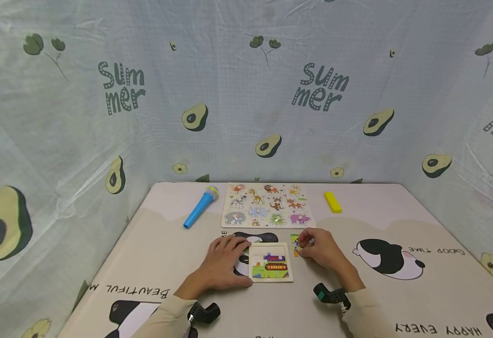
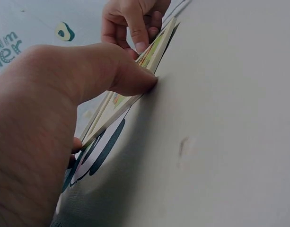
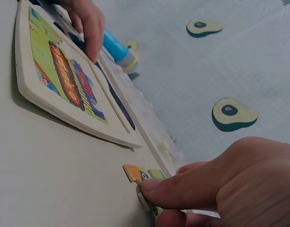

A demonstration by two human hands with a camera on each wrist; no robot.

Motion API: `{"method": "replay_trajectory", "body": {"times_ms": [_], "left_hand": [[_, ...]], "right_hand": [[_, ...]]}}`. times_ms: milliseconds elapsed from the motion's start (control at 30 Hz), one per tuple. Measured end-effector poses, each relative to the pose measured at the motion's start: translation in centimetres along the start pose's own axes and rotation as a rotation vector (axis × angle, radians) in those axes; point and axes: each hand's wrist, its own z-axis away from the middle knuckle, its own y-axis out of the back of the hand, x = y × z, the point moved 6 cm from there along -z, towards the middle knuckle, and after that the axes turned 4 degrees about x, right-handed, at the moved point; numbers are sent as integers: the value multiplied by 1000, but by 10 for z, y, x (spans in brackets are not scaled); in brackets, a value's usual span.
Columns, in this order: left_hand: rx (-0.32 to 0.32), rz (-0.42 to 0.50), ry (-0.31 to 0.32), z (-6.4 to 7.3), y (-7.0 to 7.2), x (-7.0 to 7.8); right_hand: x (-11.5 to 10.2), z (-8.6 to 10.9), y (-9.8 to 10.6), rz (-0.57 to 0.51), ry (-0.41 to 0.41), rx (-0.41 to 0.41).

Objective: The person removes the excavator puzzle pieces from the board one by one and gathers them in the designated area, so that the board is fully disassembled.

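Left sleeve [image 1: 166, 312], toward counter's [image 1: 288, 310] near edge; left grip [image 1: 224, 265] clamped on puzzle tray [image 1: 256, 259]; right grip [image 1: 323, 249] pinching puzzle piece [image 3: 145, 204], adjacent pieces [image 3: 132, 173] liable to drag from crowding.

Around a puzzle tray [image 1: 273, 280], the printed cream table [image 1: 271, 305] bears an animal board [image 1: 266, 203] at twelve o'clock, yellow block [image 1: 332, 202] near one-thirty, puzzle pieces [image 1: 294, 238] at two, blue microphone [image 1: 200, 209] at ten.
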Motion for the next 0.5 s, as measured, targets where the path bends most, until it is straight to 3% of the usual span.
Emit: {"method": "replay_trajectory", "body": {"times_ms": [267, 500], "left_hand": [[-4, -5, 4, 1, -1, 1], [-6, -8, 9, 0, -2, 0]], "right_hand": [[-15, 3, -2, -70, 36, 41], [-44, 11, -28, -37, 136, -65]]}}
